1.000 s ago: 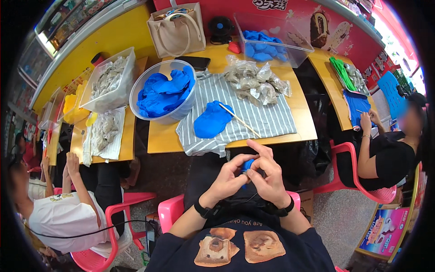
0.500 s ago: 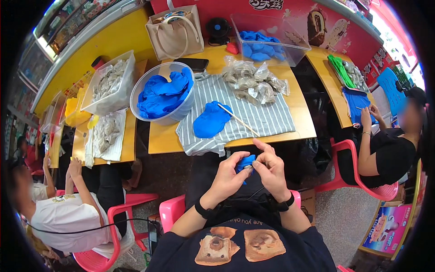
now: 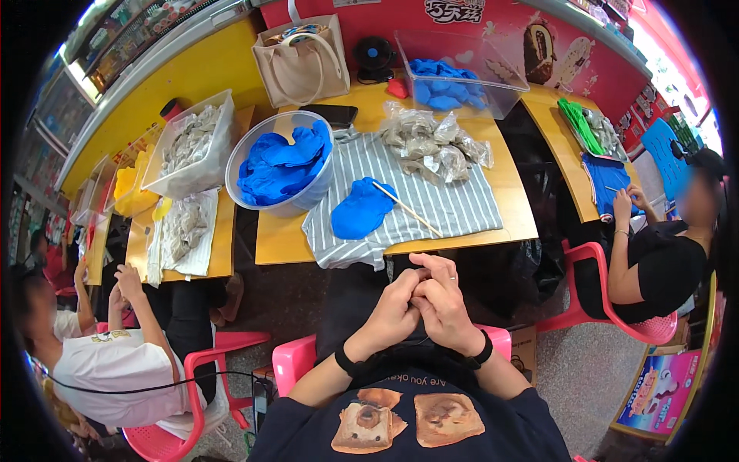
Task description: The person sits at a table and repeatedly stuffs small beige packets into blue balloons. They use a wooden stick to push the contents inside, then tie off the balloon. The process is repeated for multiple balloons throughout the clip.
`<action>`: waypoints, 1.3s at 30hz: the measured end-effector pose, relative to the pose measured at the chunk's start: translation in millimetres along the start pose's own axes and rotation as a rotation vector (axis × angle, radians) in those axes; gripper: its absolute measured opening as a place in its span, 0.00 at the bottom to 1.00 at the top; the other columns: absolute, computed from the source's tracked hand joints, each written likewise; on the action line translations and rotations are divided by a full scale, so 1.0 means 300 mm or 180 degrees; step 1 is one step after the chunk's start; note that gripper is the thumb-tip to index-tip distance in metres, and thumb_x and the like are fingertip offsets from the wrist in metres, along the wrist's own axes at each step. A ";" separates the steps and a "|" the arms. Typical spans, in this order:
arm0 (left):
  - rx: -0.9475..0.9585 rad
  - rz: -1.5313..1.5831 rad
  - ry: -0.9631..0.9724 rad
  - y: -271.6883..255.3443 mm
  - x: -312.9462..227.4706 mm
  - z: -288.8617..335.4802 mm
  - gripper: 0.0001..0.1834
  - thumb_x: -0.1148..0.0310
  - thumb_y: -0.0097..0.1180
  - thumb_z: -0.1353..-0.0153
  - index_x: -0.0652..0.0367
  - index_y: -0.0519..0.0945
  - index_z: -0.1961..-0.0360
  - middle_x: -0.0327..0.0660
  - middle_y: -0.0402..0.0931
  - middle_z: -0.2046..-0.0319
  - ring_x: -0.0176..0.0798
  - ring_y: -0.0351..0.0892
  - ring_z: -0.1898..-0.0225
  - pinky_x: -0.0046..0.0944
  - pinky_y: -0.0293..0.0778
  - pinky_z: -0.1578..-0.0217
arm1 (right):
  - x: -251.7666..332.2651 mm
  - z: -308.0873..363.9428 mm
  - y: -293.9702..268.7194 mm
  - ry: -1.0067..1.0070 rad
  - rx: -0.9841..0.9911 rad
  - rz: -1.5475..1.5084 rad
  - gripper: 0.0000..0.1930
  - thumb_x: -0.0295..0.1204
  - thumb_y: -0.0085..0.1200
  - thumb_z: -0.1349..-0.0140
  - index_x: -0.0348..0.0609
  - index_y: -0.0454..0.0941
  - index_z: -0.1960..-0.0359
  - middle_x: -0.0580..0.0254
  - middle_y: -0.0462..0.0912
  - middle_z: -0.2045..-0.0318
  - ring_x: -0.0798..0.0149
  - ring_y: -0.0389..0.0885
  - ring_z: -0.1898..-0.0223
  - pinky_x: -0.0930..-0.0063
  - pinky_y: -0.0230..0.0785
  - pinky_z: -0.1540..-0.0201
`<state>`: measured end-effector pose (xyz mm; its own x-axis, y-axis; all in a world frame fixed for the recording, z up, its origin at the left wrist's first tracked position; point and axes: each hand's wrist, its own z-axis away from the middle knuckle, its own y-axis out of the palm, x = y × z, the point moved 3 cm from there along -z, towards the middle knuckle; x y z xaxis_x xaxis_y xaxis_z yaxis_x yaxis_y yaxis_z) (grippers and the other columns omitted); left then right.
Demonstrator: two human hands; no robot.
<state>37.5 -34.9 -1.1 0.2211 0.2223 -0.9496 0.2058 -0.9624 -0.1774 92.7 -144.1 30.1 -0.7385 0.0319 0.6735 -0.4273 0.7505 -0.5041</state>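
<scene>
At lower centre of the frame, the left hand [image 3: 394, 308] and right hand [image 3: 446, 304] press together over the lap, fingers curled; whether either grip holds anything cannot be told. Above them, a blue fabric piece [image 3: 362, 206] lies on the striped cloth [image 3: 431, 196] covering the table [image 3: 512, 192].

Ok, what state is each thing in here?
Left hand: closed against the right, contents hidden.
Right hand: cupped over the left.
Round tub: open, full of blue pieces.
Blue piece: lying flat on striped cloth.
Clear bin: open, partly filled.
Thin stick: lying loose.
</scene>
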 end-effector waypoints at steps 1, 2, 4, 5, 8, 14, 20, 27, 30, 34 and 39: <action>-0.0003 -0.0098 0.0022 -0.004 0.012 -0.002 0.24 0.86 0.48 0.50 0.68 0.72 0.48 0.52 0.77 0.56 0.49 0.79 0.53 0.39 0.74 0.54 | -0.011 0.010 0.002 0.0052 -0.0003 -0.0107 0.07 0.17 0.57 0.52 0.37 0.72 0.72 0.45 0.72 0.44 0.44 0.69 0.45 0.56 0.60 0.44; -0.0005 -0.0197 0.0044 -0.008 0.016 -0.004 0.25 0.86 0.48 0.49 0.68 0.72 0.47 0.51 0.77 0.56 0.46 0.79 0.52 0.38 0.74 0.53 | -0.011 0.016 0.000 0.0074 -0.0037 -0.0085 0.07 0.17 0.57 0.52 0.37 0.72 0.72 0.45 0.72 0.45 0.44 0.69 0.45 0.56 0.60 0.44; -0.0169 -0.0307 0.0038 -0.007 0.015 0.000 0.23 0.86 0.49 0.51 0.68 0.74 0.51 0.55 0.77 0.59 0.59 0.79 0.56 0.45 0.75 0.56 | -0.012 0.028 -0.005 0.0126 -0.0096 -0.0031 0.08 0.16 0.57 0.52 0.37 0.72 0.72 0.44 0.73 0.45 0.44 0.69 0.45 0.56 0.60 0.43; -0.0267 -0.0313 0.0012 -0.004 0.021 0.002 0.22 0.86 0.49 0.50 0.68 0.74 0.51 0.54 0.78 0.61 0.56 0.81 0.58 0.43 0.76 0.58 | -0.019 0.034 -0.009 0.0194 -0.0134 -0.0042 0.07 0.16 0.57 0.50 0.37 0.73 0.71 0.44 0.73 0.46 0.44 0.69 0.45 0.57 0.61 0.43; -0.0486 0.1331 -0.1149 -0.004 0.074 0.025 0.14 0.81 0.50 0.42 0.66 0.77 0.54 0.36 0.78 0.71 0.24 0.75 0.74 0.28 0.72 0.75 | -0.052 0.080 -0.026 0.0779 -0.0559 -0.0608 0.06 0.18 0.57 0.46 0.38 0.75 0.68 0.48 0.75 0.47 0.49 0.71 0.46 0.59 0.62 0.43; -0.0440 0.1140 -0.0981 -0.015 0.064 0.019 0.09 0.80 0.49 0.38 0.65 0.78 0.58 0.33 0.75 0.71 0.22 0.73 0.73 0.26 0.72 0.74 | -0.008 0.087 0.008 0.1008 -0.0581 -0.0576 0.13 0.20 0.63 0.51 0.37 0.74 0.65 0.55 0.76 0.67 0.56 0.78 0.67 0.71 0.72 0.62; -0.0460 0.0713 -0.1008 0.000 0.062 0.038 0.09 0.79 0.50 0.37 0.66 0.78 0.56 0.34 0.77 0.71 0.25 0.75 0.70 0.27 0.73 0.70 | 0.000 0.087 0.013 0.0442 -0.0881 0.0227 0.10 0.16 0.59 0.51 0.35 0.73 0.66 0.51 0.75 0.73 0.51 0.76 0.71 0.62 0.69 0.68; -0.0787 0.0441 -0.0425 0.010 0.079 0.017 0.17 0.81 0.49 0.42 0.69 0.77 0.51 0.41 0.81 0.69 0.33 0.80 0.68 0.31 0.76 0.65 | 0.014 0.092 0.031 -0.0120 -0.0692 0.0389 0.08 0.14 0.55 0.48 0.34 0.73 0.67 0.51 0.74 0.74 0.52 0.75 0.73 0.64 0.68 0.71; -0.0246 0.0994 -0.0954 -0.009 0.136 0.031 0.22 0.82 0.48 0.42 0.68 0.73 0.44 0.41 0.81 0.67 0.31 0.80 0.69 0.29 0.77 0.69 | -0.027 0.106 0.010 0.0768 -0.0371 -0.0714 0.07 0.16 0.56 0.45 0.36 0.74 0.65 0.55 0.73 0.74 0.60 0.75 0.73 0.70 0.67 0.71; 0.0256 0.1956 -0.1645 -0.013 0.097 0.036 0.25 0.80 0.50 0.40 0.65 0.68 0.39 0.39 0.80 0.63 0.26 0.79 0.72 0.26 0.77 0.76 | -0.005 0.054 -0.109 0.0737 -0.0153 -0.0869 0.16 0.18 0.61 0.47 0.38 0.76 0.56 0.58 0.77 0.57 0.62 0.77 0.59 0.73 0.71 0.60; 0.0545 0.2120 -0.1739 0.024 0.076 0.031 0.27 0.80 0.52 0.41 0.66 0.67 0.38 0.43 0.79 0.54 0.30 0.81 0.63 0.27 0.78 0.70 | -0.031 0.078 -0.076 0.0064 0.0302 -0.0772 0.15 0.19 0.63 0.52 0.39 0.79 0.60 0.54 0.80 0.63 0.50 0.77 0.58 0.62 0.70 0.54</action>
<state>35.1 -38.2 -26.3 -0.2520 -0.4575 -0.8527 0.0410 -0.8854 0.4630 97.2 -176.8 22.6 -0.5983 -0.1276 0.7910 -0.6383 0.6726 -0.3743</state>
